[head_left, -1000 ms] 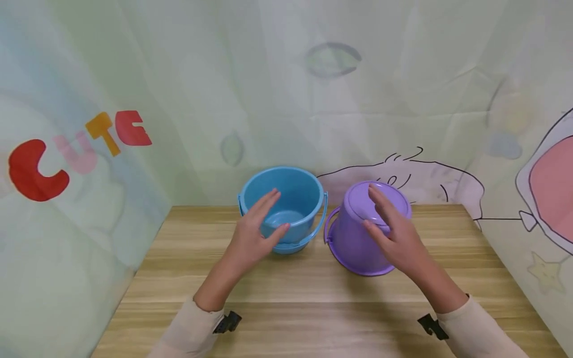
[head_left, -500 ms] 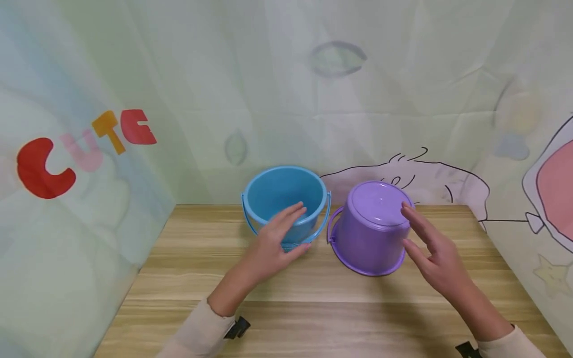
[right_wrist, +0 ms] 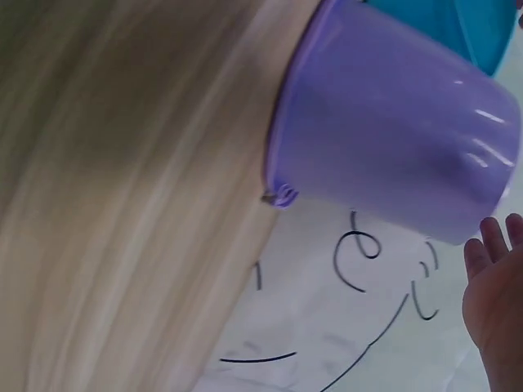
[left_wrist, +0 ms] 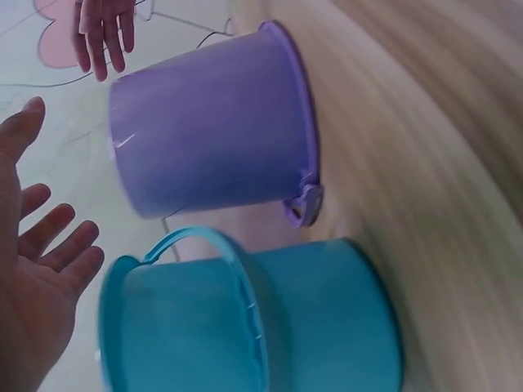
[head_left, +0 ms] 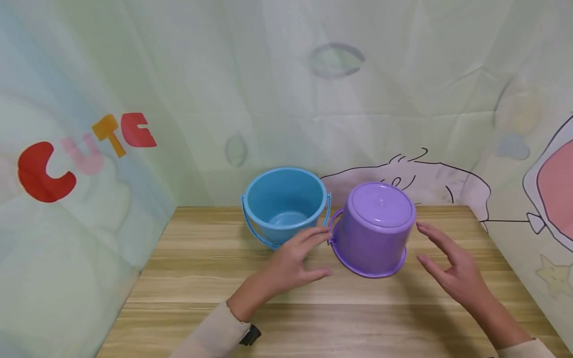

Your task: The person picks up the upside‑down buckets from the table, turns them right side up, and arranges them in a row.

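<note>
A purple bucket point(head_left: 373, 243) stands upside down on the table, its base facing up and its handle at the left side. Left of it a blue bucket point(head_left: 286, 199) stands upright with its mouth up and its handle hanging down in front. My left hand point(head_left: 291, 263) hovers in front of the blue bucket, fingers extended toward the purple bucket's left side. To the right of the purple bucket is my right hand point(head_left: 456, 271), fingers spread and apart from it. Both hands hold nothing. The left wrist view shows the purple bucket point(left_wrist: 216, 122) between the two hands.
The wooden table point(head_left: 331, 328) reaches back to a printed cloth backdrop point(head_left: 277, 99). Side cloths rise at the left and right edges. Dark straps sit near the cuffs, one black strap point(head_left: 250, 335) showing at the left wrist.
My left hand has moved right and lower, from over the blue bucket to beside the purple one. My right hand has moved right, off the front of the purple bucket. Both buckets stay on the table.
</note>
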Demonstrator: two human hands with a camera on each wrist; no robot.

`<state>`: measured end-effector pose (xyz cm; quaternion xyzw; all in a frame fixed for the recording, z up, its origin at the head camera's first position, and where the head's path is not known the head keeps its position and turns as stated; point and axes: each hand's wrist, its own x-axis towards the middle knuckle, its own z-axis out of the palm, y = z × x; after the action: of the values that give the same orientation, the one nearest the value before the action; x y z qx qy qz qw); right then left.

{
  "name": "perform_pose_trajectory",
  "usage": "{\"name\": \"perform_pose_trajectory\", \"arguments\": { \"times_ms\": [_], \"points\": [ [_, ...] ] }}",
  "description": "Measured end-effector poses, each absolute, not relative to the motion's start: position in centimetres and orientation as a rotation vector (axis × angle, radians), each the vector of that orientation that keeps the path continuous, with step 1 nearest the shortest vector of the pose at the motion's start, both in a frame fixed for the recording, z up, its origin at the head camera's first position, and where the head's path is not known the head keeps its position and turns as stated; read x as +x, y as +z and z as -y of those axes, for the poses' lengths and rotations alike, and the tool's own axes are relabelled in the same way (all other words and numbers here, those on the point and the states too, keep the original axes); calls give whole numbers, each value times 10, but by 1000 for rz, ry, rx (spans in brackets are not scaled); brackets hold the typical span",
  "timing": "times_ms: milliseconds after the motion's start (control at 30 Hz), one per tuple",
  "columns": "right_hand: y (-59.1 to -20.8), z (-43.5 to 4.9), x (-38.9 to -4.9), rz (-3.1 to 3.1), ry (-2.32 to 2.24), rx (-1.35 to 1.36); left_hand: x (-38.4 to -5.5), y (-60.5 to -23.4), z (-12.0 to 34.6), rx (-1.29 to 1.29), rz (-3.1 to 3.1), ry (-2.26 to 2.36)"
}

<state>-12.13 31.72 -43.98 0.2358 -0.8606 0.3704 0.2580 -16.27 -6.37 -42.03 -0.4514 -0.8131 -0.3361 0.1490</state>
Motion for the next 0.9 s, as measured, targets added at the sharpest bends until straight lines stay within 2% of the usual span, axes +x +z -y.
{"name": "perform_pose_trajectory", "arguments": {
  "times_ms": [533,900],
  "points": [
    [-492,-347,-141,2423,808,695,-171,-459,40,-1344,2497,-825],
    [-514,-361,-158,2474,608,779,-184,-484,29,-1419,2450,-462]
  ]
}}
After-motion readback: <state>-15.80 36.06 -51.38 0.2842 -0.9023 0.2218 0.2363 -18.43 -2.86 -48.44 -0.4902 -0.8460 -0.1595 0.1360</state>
